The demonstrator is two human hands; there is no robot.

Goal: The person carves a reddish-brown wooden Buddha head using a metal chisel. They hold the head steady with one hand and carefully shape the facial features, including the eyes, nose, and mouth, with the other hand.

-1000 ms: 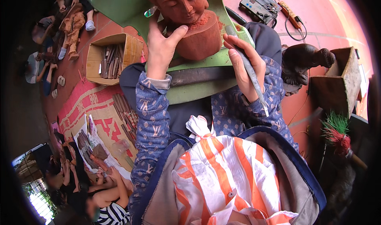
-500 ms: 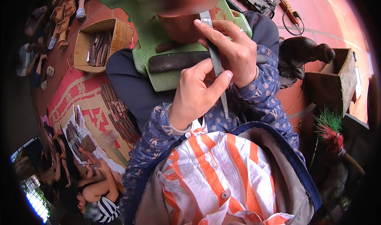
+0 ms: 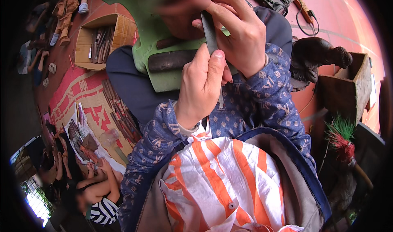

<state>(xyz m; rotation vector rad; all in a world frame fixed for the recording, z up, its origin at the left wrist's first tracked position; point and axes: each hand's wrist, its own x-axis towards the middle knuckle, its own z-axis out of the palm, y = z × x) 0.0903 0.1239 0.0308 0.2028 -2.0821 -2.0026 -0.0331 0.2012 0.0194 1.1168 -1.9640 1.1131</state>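
Observation:
A long flat strip of grey metal, looking like a file (image 3: 209,32), slants between my two hands with its narrow tapered end pointing down toward my lap. My left hand (image 3: 200,82) is closed round its lower part, the thumb lying along it. Higher up, my right hand (image 3: 243,37) grips the strip, with its fingers bent over the upper end. Just beyond them a reddish-brown wooden block (image 3: 184,25), partly blurred, sits on a green plastic seat (image 3: 166,82). A dark thick wooden bar (image 3: 172,61) lies across the seat, partly behind my left hand.
At left stand a cardboard box (image 3: 123,35) of wooden-handled tools and a red-patterned mat (image 3: 88,86) with more tools. A dark carving (image 3: 305,62), a wooden box (image 3: 346,86) and a green-red brush (image 3: 342,138) are at right. Other people sit at lower left.
My left hand has closed more fully round the metal strip, its thumb now pressed along it. Both hands and the strip have shifted slightly up and left in the view.

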